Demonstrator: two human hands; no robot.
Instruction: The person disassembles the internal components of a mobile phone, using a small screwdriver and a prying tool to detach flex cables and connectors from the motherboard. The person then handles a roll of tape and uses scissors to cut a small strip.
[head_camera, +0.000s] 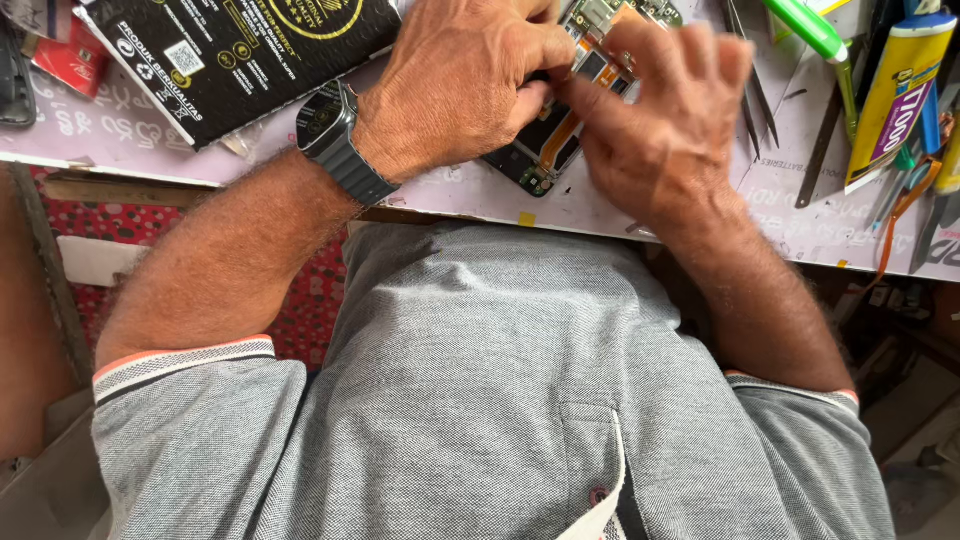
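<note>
Head view, looking down past a grey shirt at both hands working over an opened phone (545, 150). Lying back-off on the pale table (500, 205), near its front edge, half hidden under the fingers. Showing a dark inner frame, an orange flex strip running across it and a green circuit board at the far end.

Curling the left hand (460, 85) over the phone's near side, fingers pressed together, thumb bearing down on it and holding it flat; wearing a dark watch (330, 125) on that wrist. Fanning the right hand (660, 120) out above the phone's other side, blurred, thumb and forefinger reaching in by the orange strip; impossible to tell whether pinching a small part or only touching.

Judging by this, working at a fine step among the phone's inner parts, midway rather than near an end. Calling next for a steady hold from the left hand and light, exact fingertip work from the right, sparing the thin strip.

Lying close by: tweezers (750, 100), a green-handled tool (810, 30), a yellow tube (895, 90), a black box (240, 50).
</note>
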